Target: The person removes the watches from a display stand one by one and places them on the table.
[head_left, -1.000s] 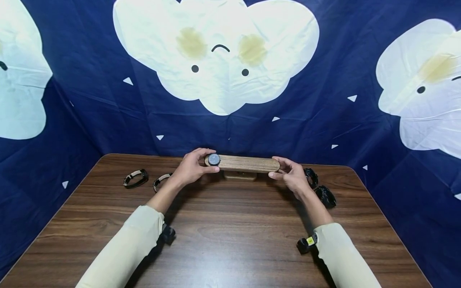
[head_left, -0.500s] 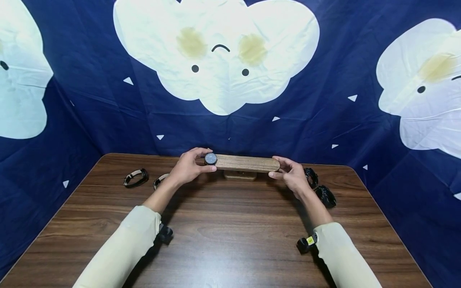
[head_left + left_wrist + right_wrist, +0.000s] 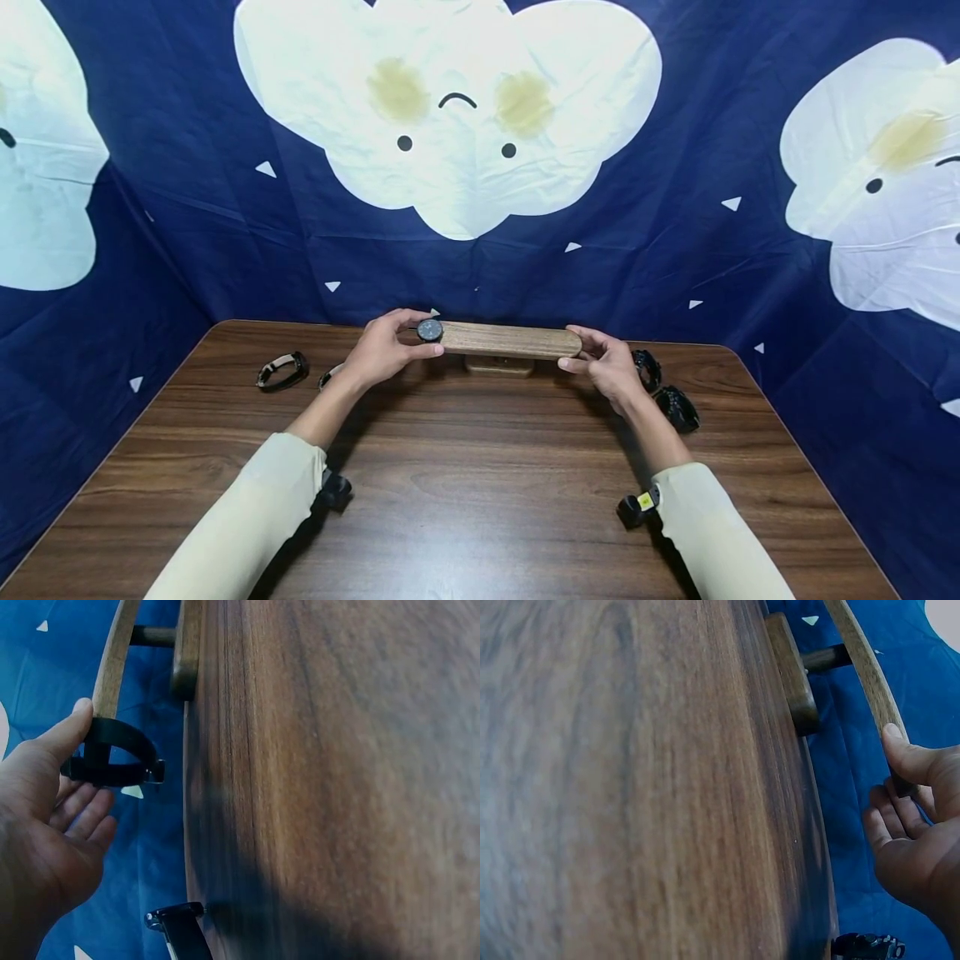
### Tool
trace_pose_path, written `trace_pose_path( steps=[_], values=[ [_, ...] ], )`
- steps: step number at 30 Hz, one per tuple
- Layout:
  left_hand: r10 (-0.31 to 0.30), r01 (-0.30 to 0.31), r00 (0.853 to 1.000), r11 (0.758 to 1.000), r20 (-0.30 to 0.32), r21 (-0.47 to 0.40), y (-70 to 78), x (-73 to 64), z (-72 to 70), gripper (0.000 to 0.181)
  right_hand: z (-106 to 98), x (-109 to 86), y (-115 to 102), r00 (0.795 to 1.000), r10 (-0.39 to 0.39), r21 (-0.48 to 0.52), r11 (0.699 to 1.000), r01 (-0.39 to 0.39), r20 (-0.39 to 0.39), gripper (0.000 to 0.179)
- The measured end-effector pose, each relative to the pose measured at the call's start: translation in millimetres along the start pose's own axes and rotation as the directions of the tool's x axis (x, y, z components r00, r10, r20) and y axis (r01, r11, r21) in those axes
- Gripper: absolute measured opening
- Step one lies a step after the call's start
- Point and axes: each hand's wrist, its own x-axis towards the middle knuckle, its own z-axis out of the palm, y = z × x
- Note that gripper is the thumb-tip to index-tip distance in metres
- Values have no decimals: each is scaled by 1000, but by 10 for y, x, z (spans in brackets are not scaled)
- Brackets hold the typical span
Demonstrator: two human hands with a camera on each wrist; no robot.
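Note:
My left hand (image 3: 382, 348) pinches a dark round-faced watch (image 3: 430, 330) at the left end of a wooden watch-stand bar (image 3: 513, 340). In the left wrist view the watch's black strap (image 3: 124, 733) forms a closed loop around the bar's tip, thumb laid against it and the other fingers beneath. My right hand (image 3: 609, 367) grips the bar's right end between thumb and fingers. Under the bar's middle is a short post (image 3: 829, 658) on a wooden base (image 3: 498, 367), which stands near the table's back edge.
Left of the stand lie a looped watch (image 3: 282, 372) and a second one (image 3: 328, 377), partly hidden by the left forearm. Two black watches, one farther back (image 3: 647, 369) and one nearer (image 3: 677, 408), lie beside the right hand. Behind the wooden table (image 3: 480, 483) hangs a blue cloud-print cloth (image 3: 480, 283).
The left hand has slid the watch leftward along the bar to its very end. The right hand and the stand have stayed in place.

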Motion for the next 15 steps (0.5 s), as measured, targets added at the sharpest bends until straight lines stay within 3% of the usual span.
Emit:
trace_pose_path(
  steps=[15],
  values=[
    [-22,21,1000,999,8,39,-51,-48,-54,68,10,8,8,1000,2,-35,999,-2,-6,73]
  ],
)
